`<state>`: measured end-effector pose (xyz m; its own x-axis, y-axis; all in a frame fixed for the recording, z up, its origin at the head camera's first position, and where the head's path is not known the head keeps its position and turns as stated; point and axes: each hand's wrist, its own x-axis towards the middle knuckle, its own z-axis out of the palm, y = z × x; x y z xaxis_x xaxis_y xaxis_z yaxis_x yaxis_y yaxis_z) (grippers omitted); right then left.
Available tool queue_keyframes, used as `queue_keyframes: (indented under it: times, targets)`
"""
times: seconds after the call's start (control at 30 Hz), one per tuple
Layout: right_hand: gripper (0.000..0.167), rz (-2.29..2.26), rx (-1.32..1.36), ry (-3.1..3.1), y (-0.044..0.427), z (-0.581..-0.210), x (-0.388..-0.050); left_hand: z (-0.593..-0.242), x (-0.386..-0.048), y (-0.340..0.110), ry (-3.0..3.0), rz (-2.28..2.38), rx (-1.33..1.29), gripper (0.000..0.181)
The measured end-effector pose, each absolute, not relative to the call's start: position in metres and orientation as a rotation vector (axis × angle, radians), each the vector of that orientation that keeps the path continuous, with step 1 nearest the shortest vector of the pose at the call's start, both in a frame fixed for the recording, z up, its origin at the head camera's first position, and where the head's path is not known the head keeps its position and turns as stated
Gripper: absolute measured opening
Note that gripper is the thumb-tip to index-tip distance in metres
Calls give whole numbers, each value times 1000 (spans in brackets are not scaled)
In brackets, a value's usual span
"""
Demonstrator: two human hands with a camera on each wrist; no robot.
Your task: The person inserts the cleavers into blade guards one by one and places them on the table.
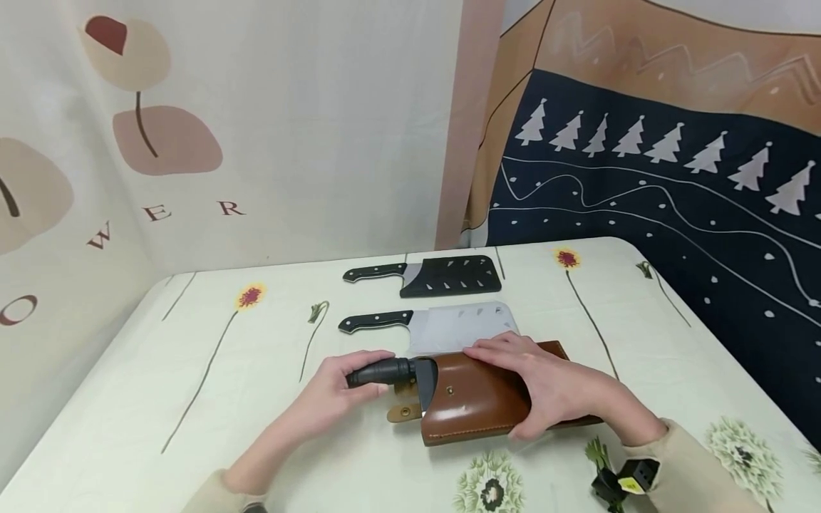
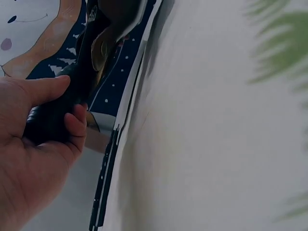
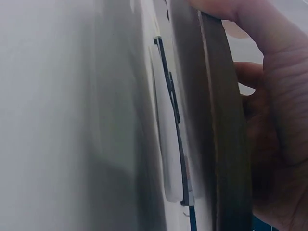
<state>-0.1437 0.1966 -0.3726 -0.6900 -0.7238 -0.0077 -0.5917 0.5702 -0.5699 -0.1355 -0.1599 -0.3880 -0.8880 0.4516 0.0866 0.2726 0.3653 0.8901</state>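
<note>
My left hand (image 1: 333,390) grips the black handle (image 1: 388,371) of a knife whose dark blade runs into a brown leather sheath (image 1: 471,406). The sheath hides most of that blade. Thumb and fingers wrap the handle (image 2: 55,115) in the left wrist view. With my right hand (image 1: 551,381) I hold the sheath from above, the fingers over its far edge and the thumb at its near edge. The right wrist view has the sheath (image 3: 228,120) edge-on, against the hand (image 3: 284,110). A snap strap (image 1: 404,413) sticks out by the sheath's mouth.
Just beyond the sheath lies a cleaver (image 1: 455,328) with a black handle and pale blade. Farther back is another cleaver (image 1: 449,277), its blade in a black cover. A flower-print cloth (image 1: 250,399) covers the table. Printed curtains (image 1: 321,128) hang behind it.
</note>
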Motion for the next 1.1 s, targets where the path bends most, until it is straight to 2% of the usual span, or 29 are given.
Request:
queue_keyframes:
  times: [0.33,0.8,1.1]
  targets:
    - [108,-775,-1151,2614,193,-378,-141,-390,-130,-150,2701,1337,884,39]
    - [107,-733,-1151,2565,177,-386,-135,-394,-116,-159,2643,1315,774,38]
    - [109,-635,-1186,2591,164,-391,-128,-399,-118,-175,2565,1266,810,46]
